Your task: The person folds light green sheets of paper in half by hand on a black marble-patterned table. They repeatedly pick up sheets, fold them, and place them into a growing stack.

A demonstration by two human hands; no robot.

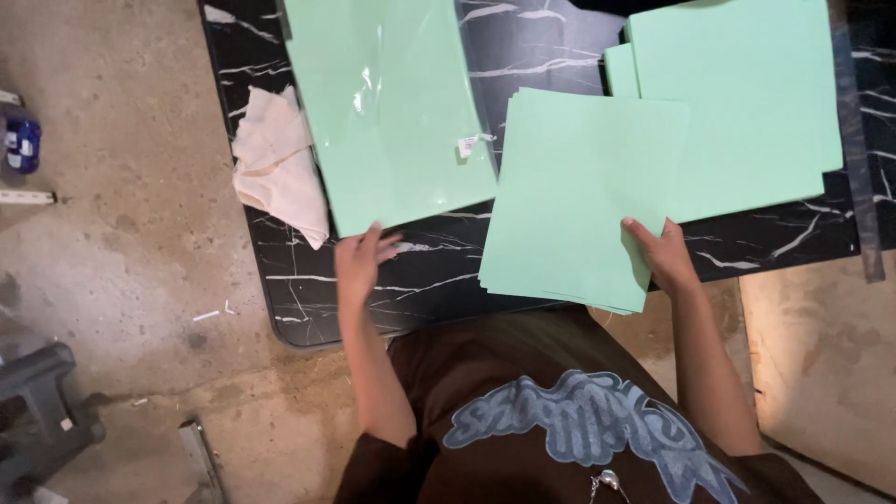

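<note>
1. Black marble-patterned table (523, 47) stands on a concrete floor (121, 271).
2. Left hand (362, 257), fingers loosely spread, touches the wrapped green paper pack (387, 112).
3. Right hand (665, 254) pinches the loose green sheet stack (574, 196) at its lower right edge.

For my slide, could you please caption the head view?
At a black marbled table, the left hand touches a plastic-wrapped green paper pack; the right hand grips a loose green stack.
</note>
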